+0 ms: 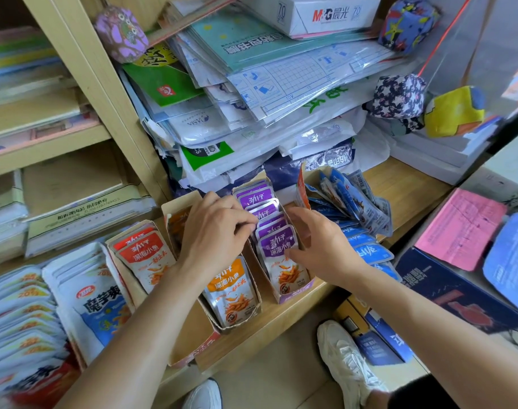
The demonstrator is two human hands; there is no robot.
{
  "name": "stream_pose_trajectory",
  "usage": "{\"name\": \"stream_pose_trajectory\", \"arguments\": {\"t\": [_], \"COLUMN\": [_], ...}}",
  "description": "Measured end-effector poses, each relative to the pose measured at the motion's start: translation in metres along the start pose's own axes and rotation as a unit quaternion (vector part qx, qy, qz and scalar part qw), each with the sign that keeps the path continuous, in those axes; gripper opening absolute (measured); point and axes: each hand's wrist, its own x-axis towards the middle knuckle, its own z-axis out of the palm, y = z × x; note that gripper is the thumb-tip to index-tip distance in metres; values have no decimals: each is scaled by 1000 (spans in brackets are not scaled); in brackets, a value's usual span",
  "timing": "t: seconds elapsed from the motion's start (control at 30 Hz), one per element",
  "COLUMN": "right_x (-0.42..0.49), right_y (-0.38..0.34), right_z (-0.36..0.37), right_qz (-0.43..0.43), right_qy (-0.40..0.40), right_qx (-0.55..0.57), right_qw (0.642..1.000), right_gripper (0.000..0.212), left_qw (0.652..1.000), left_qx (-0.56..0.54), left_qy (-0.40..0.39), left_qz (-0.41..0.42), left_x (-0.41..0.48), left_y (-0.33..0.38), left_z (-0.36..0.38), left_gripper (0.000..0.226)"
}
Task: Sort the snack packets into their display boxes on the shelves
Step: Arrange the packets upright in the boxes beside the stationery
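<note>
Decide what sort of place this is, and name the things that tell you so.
Probably a small shop selling snacks and stationery. Cardboard display boxes of purple snack packets and orange snack packets stand on a wooden shelf, with plastic-wrapped book covers and a ream of copy paper piled behind.

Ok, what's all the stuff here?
purple snack packets: several, purple, middle display box
orange snack packets: few, orange, left of the purple ones
red snack packets: few, red, further left
blue snack packets: many, blue, right side, some loose
cloth beanbags: four, purple, blue, navy, yellow, up high
paper ream: one, white, top centre
sneakers: two, white, floor
left hand: fingers curled on purple packets' left edge
right hand: grips front purple packet
</note>
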Motion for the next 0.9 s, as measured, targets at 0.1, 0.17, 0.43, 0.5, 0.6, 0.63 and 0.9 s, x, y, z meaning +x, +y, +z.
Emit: {"name": "stream_pose_trajectory", "arguments": {"t": [0.1,0.17,0.43,0.5,0.6,0.63,0.9], "right_x": [0,0,-4,-3,-2,-2,-4], "right_y": [-1,-1,0,0,0,-1,-2], "right_z": [0,-1,0,0,1,0,-1], "right_qz": [-2,-5,-18,-10,-14,-11,-27], "right_qy": [-6,-9,-46,-53,-46,-44,-30], "right_qx": [-4,-4,-2,-2,2,3,19], "right_qw": [1000,1000,999,999,999,999,999], "right_gripper": [64,63,62,66,63,62,56], "left_qw": [1000,1000,999,999,1000,999,999], "left_qx": [6,-12,2,17,18,21,9], "left_qy": [17,29,-38,-31,-25,-29,-36], "left_qz": [5,-2,18,13,3,4,12], "left_x": [1,1,-8,-9,-8,-7,-7], "left_y": [-3,-5,-2,-1,1,2,3], "left_z": [0,-2,-6,-4,-3,-3,-8], "left_gripper": [22,24,64,58,51,50,52]}}
